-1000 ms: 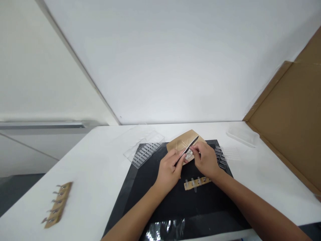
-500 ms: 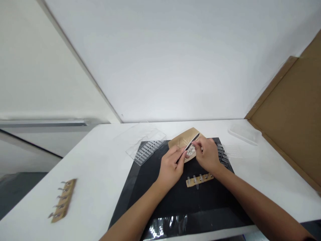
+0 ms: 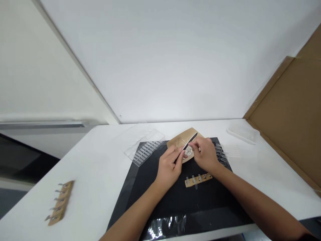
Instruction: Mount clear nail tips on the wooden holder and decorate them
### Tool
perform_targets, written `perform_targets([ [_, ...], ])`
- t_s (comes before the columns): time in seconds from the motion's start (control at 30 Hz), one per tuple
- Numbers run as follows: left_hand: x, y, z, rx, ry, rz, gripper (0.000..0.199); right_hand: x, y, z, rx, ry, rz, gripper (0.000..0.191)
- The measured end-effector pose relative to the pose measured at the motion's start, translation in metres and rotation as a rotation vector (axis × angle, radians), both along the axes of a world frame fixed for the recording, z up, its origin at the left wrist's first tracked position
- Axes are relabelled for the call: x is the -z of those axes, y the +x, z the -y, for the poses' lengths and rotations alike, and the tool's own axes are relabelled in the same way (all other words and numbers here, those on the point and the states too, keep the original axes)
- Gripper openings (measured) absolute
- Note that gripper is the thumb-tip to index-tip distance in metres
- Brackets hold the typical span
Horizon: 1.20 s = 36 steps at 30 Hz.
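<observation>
My left hand (image 3: 170, 165) is closed round the lower end of a slim black-and-white nail file (image 3: 192, 138), which points up and to the right. Beside the file's upper half, my right hand (image 3: 205, 154) pinches its fingers together; whatever is between them is too small to make out. Both hands are over a brown tray-like piece (image 3: 175, 141) with small clear pieces (image 3: 188, 151) in it. Nearer to me, a wooden strip stand (image 3: 201, 180) bears several clips, some with clear nail tips standing on them.
A black mat (image 3: 190, 204) lies beneath my arms. Clear cases of nail tips sit at its back left (image 3: 147, 150) and back right (image 3: 220, 155). A second clip stand (image 3: 61, 204) is at far left, a clear plastic lid (image 3: 242, 134) at back right, by a cardboard panel (image 3: 288, 117).
The whole view has shifted slightly. My right fingers sit a little lower along the nail file, baring more of its upper end. My left hand keeps its hold.
</observation>
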State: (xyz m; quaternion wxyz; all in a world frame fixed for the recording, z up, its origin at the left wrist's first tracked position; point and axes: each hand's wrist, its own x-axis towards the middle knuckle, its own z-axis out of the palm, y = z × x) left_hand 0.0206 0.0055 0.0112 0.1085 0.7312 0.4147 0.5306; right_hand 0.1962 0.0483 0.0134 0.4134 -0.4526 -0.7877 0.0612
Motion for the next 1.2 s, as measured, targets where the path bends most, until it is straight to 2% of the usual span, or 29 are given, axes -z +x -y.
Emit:
perform_targets([
  [0.03, 0.0, 0.0, 0.0, 0.0, 0.004, 0.001, 0.025, -0.001, 0.0, 0.0, 0.021, 0.002, -0.007, 0.029],
  [0.17, 0.0, 0.0, 0.001, 0.012, 0.005, 0.008, 0.023, -0.002, 0.001, 0.0, -0.049, -0.005, 0.001, 0.028],
  [0.27, 0.0, 0.0, 0.001, 0.004, 0.014, 0.006, 0.024, -0.001, 0.002, -0.001, 0.014, 0.019, -0.037, 0.026],
  [0.4, 0.0, 0.0, 0.001, 0.007, 0.01, 0.006, 0.025, 0.0, 0.002, -0.002, -0.082, -0.028, -0.023, 0.025],
  [0.57, 0.001, 0.0, 0.001, -0.006, 0.006, 0.007, 0.028, 0.002, -0.001, 0.0, -0.021, -0.019, -0.056, 0.025],
  [0.67, 0.001, -0.001, 0.001, 0.0, 0.004, 0.007, 0.025, 0.002, -0.003, 0.007, -0.102, -0.056, -0.047, 0.024],
  [0.77, 0.0, -0.001, 0.002, -0.016, 0.006, -0.028, 0.021, 0.001, -0.001, 0.012, -0.097, -0.055, -0.064, 0.024],
  [0.87, 0.001, -0.005, 0.0, -0.103, 0.023, -0.108, 0.021, 0.001, 0.006, 0.012, -0.045, -0.035, -0.074, 0.026],
  [0.93, 0.004, -0.011, -0.005, -0.221, 0.017, -0.175, 0.022, 0.002, 0.011, 0.013, -0.029, -0.026, -0.063, 0.027],
  [1.03, 0.01, -0.023, -0.015, -0.397, -0.085, -0.303, 0.022, 0.007, 0.014, 0.015, -0.028, -0.013, -0.04, 0.027],
  [1.2, 0.016, -0.036, -0.023, -0.521, -0.177, -0.328, 0.024, 0.01, 0.013, 0.019, -0.028, -0.005, -0.039, 0.026],
])
